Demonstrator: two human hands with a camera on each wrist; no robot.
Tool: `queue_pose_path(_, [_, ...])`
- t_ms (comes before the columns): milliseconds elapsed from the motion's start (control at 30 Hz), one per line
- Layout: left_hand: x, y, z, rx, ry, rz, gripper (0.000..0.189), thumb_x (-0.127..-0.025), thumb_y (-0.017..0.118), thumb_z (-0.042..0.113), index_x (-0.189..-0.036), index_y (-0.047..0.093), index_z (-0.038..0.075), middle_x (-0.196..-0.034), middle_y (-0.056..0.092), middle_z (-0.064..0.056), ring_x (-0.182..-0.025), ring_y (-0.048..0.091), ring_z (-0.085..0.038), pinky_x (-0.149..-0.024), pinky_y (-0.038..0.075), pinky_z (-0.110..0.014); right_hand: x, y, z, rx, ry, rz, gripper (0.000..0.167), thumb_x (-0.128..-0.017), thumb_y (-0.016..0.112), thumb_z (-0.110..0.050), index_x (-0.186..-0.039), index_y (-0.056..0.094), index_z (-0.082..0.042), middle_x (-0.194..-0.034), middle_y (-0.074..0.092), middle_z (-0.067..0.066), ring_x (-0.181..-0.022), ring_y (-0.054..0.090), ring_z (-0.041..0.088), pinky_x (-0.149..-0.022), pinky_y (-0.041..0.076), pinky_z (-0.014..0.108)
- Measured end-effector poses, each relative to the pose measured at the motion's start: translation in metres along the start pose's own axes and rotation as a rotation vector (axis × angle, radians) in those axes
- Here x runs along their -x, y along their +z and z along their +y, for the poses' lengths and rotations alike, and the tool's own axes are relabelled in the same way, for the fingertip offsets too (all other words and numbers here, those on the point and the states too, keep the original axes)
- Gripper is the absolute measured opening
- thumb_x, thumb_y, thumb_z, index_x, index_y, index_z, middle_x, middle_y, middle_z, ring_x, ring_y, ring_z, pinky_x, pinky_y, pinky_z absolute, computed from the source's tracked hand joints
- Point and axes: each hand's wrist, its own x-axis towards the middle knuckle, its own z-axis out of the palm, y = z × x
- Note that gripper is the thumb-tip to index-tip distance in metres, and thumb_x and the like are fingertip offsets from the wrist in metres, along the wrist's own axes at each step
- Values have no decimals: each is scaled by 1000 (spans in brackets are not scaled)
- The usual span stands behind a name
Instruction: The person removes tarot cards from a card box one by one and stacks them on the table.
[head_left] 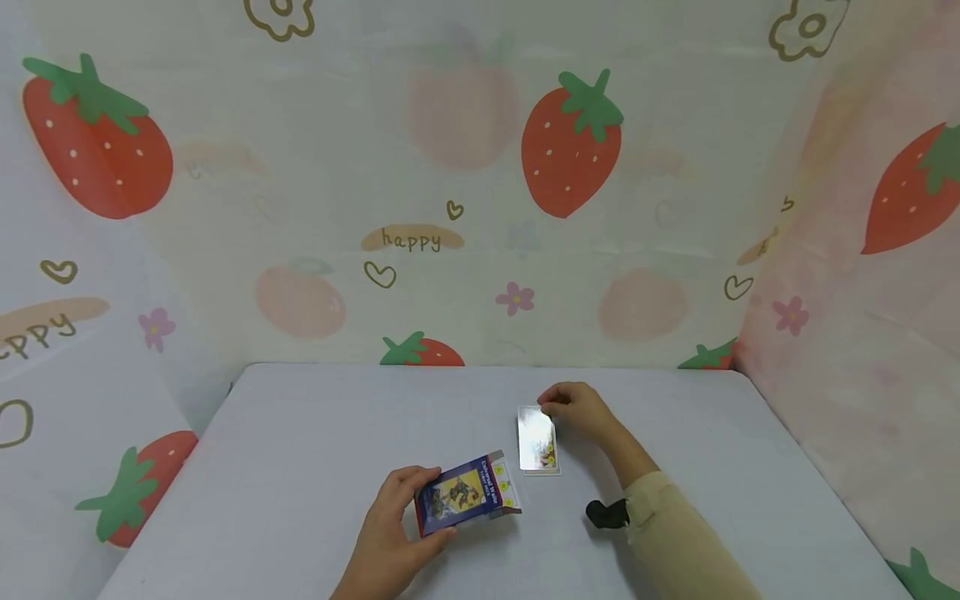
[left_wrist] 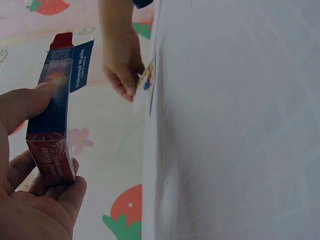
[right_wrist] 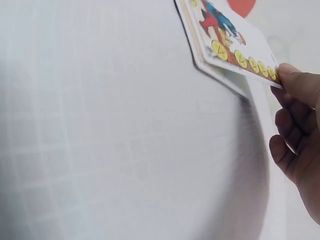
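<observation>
The fingers of the right hand (head_left: pixel 581 410) are pinching one card (head_left: pixel 536 437) by its far end, and that end is standing raised over the stack of cards (right_wrist: pixel 225 76), which is lying on the tabletop (head_left: pixel 300 467). From those fingers the card is extending toward the person, long axis running far to near, printed face showing upward; whether its other end is touching the stack, I am not able to tell. The fingers of the left hand (head_left: pixel 393 521) are gripping a dark blue box (head_left: pixel 453 497) above the tabletop. Its long axis is pointing rightward from those fingers, its unfolded flaps (head_left: pixel 502 483) ending just beside the stack's near end. The governing relation, as I am judging it: the card is lying roughly crosswise to the box, the right hand being nearer, the flapped end sitting nearward and left of the right fingers.
</observation>
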Motion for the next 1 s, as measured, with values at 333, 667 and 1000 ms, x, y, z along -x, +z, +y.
queue_pose_path(333, [1,-1,0,11,-26,-8,71,-75,93,21,-138,60,23,-134,51,7,-122,53,-16,-109,47,-52,0,4,8,51,-3,1,10,-96,73,-15,-103,74,-10,-101,71,2,-92,62,16,-82,52,30])
queue_pose_path(667, [0,-1,0,13,-34,-14,72,-75,93,21,-138,60,26,-135,51,6,-122,53,-17,-110,47,-52,-1,7,4,111,-12,-3,9,-95,75,-17,-103,75,-13,-100,70,0,-93,60,16,-88,51,36])
queue_pose_path(1000, [0,0,-3,14,-19,-4,72,-74,94,20,-137,60,28,-135,51,8,-122,53,-14,-109,47,-50,-1,7,7,116,-14,10,11,-93,76,-18,-104,75,-14,-99,69,-1,-92,59,16,-85,51,34])
